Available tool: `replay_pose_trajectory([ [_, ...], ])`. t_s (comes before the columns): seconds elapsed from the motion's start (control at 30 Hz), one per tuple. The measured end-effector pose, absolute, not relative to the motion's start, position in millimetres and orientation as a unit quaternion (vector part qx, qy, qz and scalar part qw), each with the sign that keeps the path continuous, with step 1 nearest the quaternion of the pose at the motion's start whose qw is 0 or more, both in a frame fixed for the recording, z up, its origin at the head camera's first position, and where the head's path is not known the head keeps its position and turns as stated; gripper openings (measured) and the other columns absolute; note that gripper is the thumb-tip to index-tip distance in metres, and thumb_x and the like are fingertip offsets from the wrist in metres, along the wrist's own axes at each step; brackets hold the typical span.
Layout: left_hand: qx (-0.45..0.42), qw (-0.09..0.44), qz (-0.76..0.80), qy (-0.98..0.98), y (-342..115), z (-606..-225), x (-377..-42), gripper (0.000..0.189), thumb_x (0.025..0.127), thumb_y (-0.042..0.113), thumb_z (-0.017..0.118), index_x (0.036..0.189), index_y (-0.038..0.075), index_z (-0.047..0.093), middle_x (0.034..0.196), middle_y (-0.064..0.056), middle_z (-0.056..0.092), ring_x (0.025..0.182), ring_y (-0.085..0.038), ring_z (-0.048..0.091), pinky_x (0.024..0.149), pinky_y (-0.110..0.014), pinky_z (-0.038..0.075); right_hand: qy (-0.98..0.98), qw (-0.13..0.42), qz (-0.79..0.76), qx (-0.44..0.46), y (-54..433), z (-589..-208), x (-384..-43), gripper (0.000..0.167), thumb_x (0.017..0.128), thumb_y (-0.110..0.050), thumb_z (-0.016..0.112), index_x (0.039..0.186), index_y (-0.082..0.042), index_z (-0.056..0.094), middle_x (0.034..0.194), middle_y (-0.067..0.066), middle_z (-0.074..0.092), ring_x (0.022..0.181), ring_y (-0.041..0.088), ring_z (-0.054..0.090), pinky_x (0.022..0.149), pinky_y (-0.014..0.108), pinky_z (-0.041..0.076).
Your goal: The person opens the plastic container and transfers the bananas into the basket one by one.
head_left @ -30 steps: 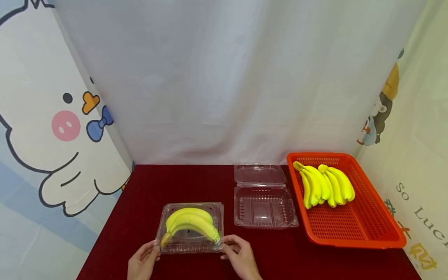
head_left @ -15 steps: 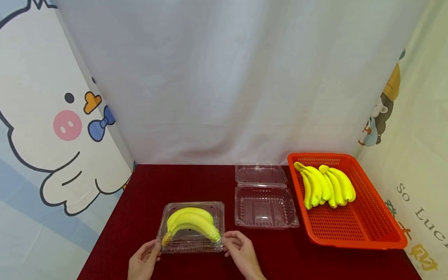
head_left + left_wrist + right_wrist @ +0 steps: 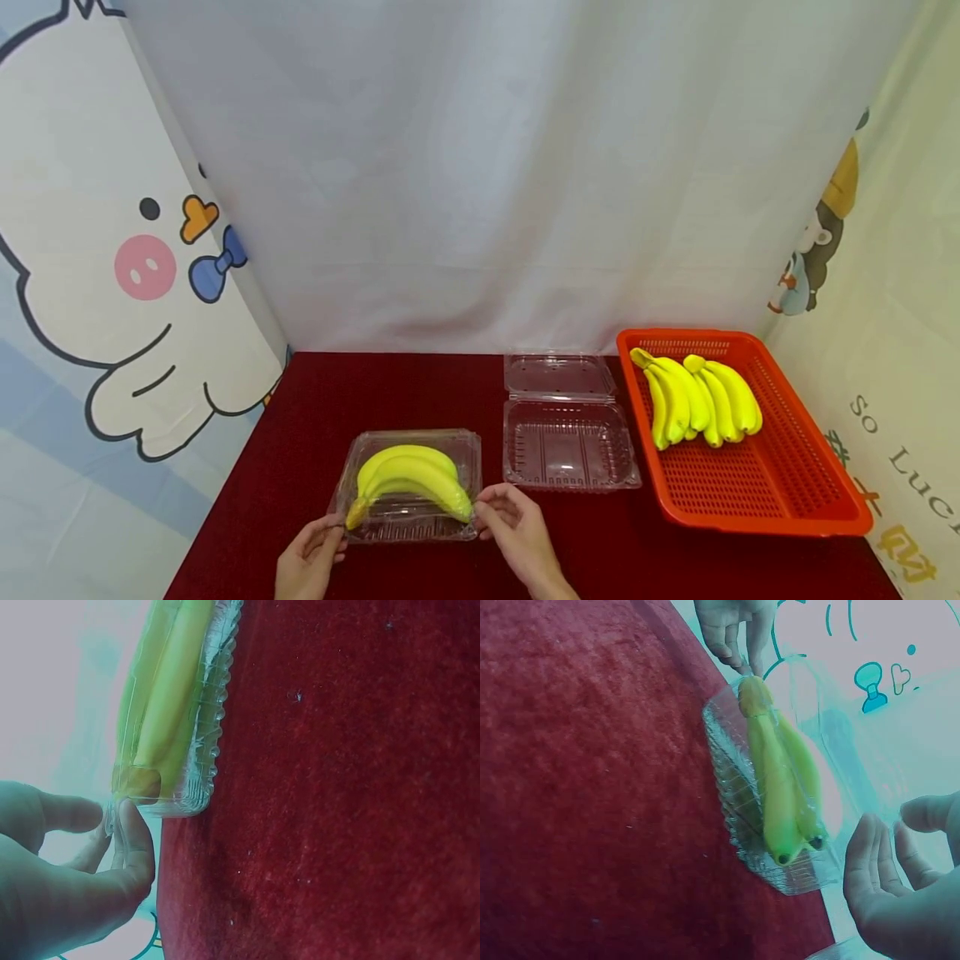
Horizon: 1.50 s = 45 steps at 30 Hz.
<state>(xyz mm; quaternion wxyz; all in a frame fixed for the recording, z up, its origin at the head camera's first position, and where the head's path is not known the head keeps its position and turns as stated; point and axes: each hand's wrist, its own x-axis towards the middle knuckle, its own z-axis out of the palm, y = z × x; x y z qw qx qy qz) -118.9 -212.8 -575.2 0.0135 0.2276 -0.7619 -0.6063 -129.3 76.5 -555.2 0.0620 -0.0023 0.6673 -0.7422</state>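
Observation:
A clear plastic clamshell box (image 3: 420,531) lies on the dark red cloth with a bunch of yellow bananas (image 3: 411,477) in it. My left hand (image 3: 309,557) pinches its front left corner between thumb and fingers; the left wrist view shows the grip close beside the banana stem (image 3: 142,784). At the front right corner, my right hand (image 3: 519,533) pinches the edge of the transparent lid. In the right wrist view the lid (image 3: 855,765) slants up away from the bananas, toward the thumb and fingers of that hand.
To the right lies a second clear clamshell box (image 3: 570,481), unfolded with nothing in it. Beyond it a red plastic basket (image 3: 757,521) holds bunches of bananas (image 3: 693,400) on its left side. A pale curtain (image 3: 450,183) hangs behind the cloth.
My right hand has risen slightly from the front right corner, and the lid's front edge has come up with it. The left hand stays at its corner; the bananas have not moved.

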Motion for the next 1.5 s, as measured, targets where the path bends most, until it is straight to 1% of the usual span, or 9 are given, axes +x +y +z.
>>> replay_pose_trajectory([
  [0.17, 0.225, 0.019, -0.618, -0.753, -213, -577, -119, 0.032, 0.101, 0.002, 0.062, 0.129, -0.013, 0.059, 0.093, -0.004, 0.071, 0.073, -0.007, 0.065, 0.066, -0.023, 0.057, 0.687, 0.056, -0.724, -0.014, 78, -545, -134, 0.028, 0.099, -0.014, 0.070, 0.116, 0.006, 0.063, 0.104, 0.015, 0.069, 0.088, 0.021, 0.067, 0.073, 0.029, 0.059],
  [0.33, 0.216, 0.028, -0.618, -0.756, -213, -579, -119, 0.032, 0.100, 0.000, 0.062, 0.128, -0.015, 0.059, 0.091, -0.004, 0.071, 0.073, -0.006, 0.065, 0.065, -0.023, 0.058, 0.692, 0.049, -0.719, -0.042, 79, -538, -138, 0.035, 0.096, -0.017, 0.074, 0.119, 0.005, 0.062, 0.107, 0.012, 0.068, 0.091, 0.018, 0.067, 0.078, 0.027, 0.057],
  [0.43, 0.211, 0.035, -0.623, -0.752, -213, -579, -118, 0.032, 0.099, -0.001, 0.062, 0.127, -0.015, 0.059, 0.090, -0.004, 0.071, 0.073, -0.005, 0.065, 0.066, -0.022, 0.058, 0.696, 0.044, -0.715, -0.051, 80, -536, -142, 0.035, 0.095, -0.017, 0.076, 0.119, 0.004, 0.062, 0.108, 0.011, 0.068, 0.091, 0.017, 0.067, 0.079, 0.025, 0.055],
  [0.73, 0.217, 0.033, -0.627, -0.748, -212, -581, -119, 0.032, 0.099, 0.001, 0.064, 0.127, -0.015, 0.059, 0.090, -0.003, 0.070, 0.073, -0.005, 0.065, 0.065, -0.022, 0.058, 0.707, 0.003, -0.704, -0.062, 78, -523, -153, 0.026, 0.095, -0.018, 0.076, 0.113, -0.001, 0.066, 0.105, 0.012, 0.067, 0.089, 0.017, 0.066, 0.077, 0.024, 0.054],
  [0.97, 0.218, 0.035, -0.625, -0.749, -212, -582, -119, 0.032, 0.099, 0.001, 0.064, 0.127, -0.014, 0.060, 0.089, -0.003, 0.070, 0.073, -0.006, 0.065, 0.065, -0.023, 0.058, 0.716, -0.031, -0.693, -0.072, 77, -517, -168, 0.020, 0.096, -0.015, 0.075, 0.109, -0.003, 0.067, 0.101, 0.011, 0.068, 0.088, 0.018, 0.065, 0.078, 0.024, 0.054],
  [1.23, 0.221, 0.031, -0.629, -0.745, -211, -583, -118, 0.031, 0.099, 0.001, 0.063, 0.128, -0.012, 0.060, 0.091, -0.002, 0.071, 0.075, -0.007, 0.066, 0.067, -0.023, 0.058, 0.729, -0.057, -0.678, -0.073, 76, -507, -179, 0.019, 0.096, -0.021, 0.075, 0.107, -0.006, 0.068, 0.098, 0.007, 0.069, 0.088, 0.018, 0.064, 0.078, 0.024, 0.054],
  [1.4, 0.217, 0.018, -0.636, -0.741, -212, -583, -119, 0.034, 0.100, 0.004, 0.065, 0.129, -0.011, 0.059, 0.093, -0.003, 0.072, 0.076, -0.007, 0.066, 0.068, -0.023, 0.058, 0.731, -0.078, -0.674, -0.073, 75, -505, -187, 0.017, 0.096, -0.021, 0.076, 0.105, -0.009, 0.069, 0.096, 0.006, 0.070, 0.087, 0.019, 0.064, 0.076, 0.023, 0.054],
  [1.5, 0.219, 0.021, -0.631, -0.743, -213, -583, -119, 0.034, 0.100, 0.004, 0.065, 0.130, -0.011, 0.059, 0.094, -0.003, 0.072, 0.076, -0.007, 0.066, 0.069, -0.023, 0.058, 0.734, -0.088, -0.669, -0.075, 73, -505, -193, 0.018, 0.096, -0.023, 0.076, 0.105, -0.009, 0.069, 0.095, 0.005, 0.070, 0.086, 0.019, 0.064, 0.074, 0.023, 0.055],
])
